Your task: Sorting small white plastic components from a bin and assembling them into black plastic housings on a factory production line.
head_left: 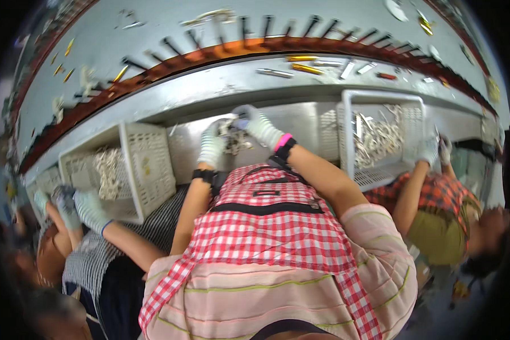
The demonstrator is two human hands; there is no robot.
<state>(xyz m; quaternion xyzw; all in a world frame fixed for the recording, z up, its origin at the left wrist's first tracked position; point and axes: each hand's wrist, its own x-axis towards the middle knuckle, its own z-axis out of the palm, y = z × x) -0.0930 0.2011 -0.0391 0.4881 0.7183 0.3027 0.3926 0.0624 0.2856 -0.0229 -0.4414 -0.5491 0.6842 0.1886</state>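
Pile of pale parts on the bench, and I see the left hand curled at its left edge, the right hand bent over its far right. What they pinch, I can't tell; crates flank the pile.

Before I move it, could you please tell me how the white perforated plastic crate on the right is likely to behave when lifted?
The white crate will probably stay stiff, as its walls stand without visible sagging. The loose whitish pieces heaped inside may slide if it tilts. Its boxy, flat-sided shape makes rolling unlikely.
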